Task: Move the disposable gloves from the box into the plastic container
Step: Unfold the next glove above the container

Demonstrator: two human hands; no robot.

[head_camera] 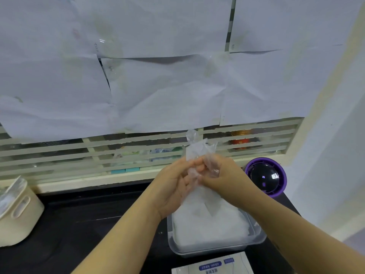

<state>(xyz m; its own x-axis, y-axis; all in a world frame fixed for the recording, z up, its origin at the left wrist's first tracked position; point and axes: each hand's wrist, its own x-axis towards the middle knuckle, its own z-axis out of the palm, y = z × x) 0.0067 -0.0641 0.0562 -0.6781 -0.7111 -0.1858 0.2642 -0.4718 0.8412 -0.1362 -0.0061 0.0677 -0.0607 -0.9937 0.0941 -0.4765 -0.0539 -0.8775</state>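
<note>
A clear plastic container [256,237] stands on the black counter at lower right, filled with a heap of translucent disposable gloves [209,226]. Above it, my left hand [173,186] and my right hand [223,175] meet, both pinching a thin clear glove [195,147] whose crumpled upper end sticks up above my fingers. Its lower part hangs down toward the heap. The white glove box [213,266] with blue print lies at the bottom edge, just in front of the container.
A purple round device with a dark dome [265,177] sits right of my hands. A cream basket [19,212] stands at the far left on the black counter [88,224]. White paper sheets cover a slatted window behind.
</note>
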